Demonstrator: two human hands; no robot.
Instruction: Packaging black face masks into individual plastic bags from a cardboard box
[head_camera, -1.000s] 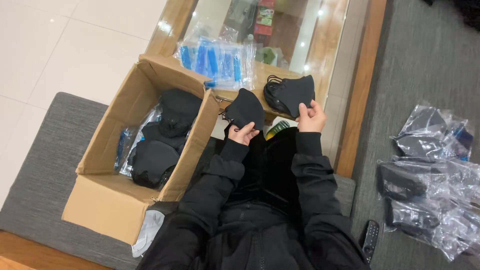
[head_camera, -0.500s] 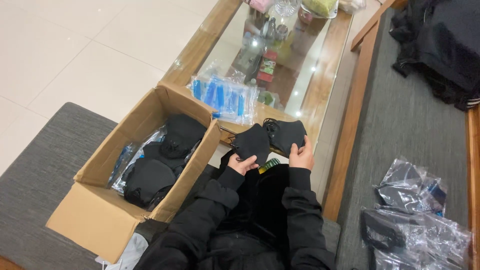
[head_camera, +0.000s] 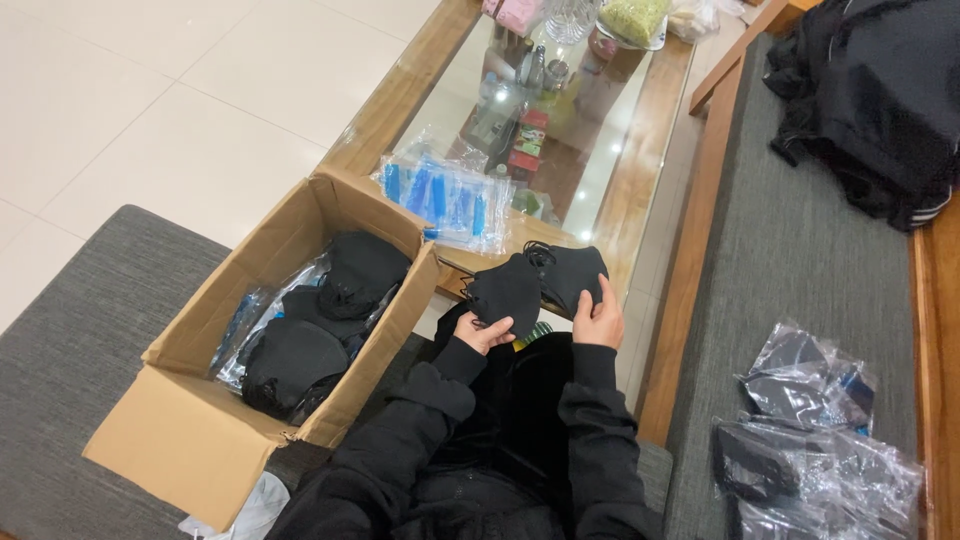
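Left hand (head_camera: 484, 332): closed on lower edge of a black face mask (head_camera: 505, 293), near the lap.
Right hand (head_camera: 599, 318): gripping a second black mask (head_camera: 573, 271), fingers spread along its right side.
Masks' place: side by side, touching, above the near edge of the glass tabletop (head_camera: 600, 150).
Handling: likely light, soft, floppy; thin ear loops prone to snag; best pinched at an edge or fold.
Left: open cardboard box (head_camera: 190, 440) of more black masks.
Far: clear bags with blue contents (head_camera: 445, 195).
Right: bagged masks (head_camera: 810, 430) on grey cushion.
Change: view tilted farther up the tabletop than a second ago; masks held in much the same way.
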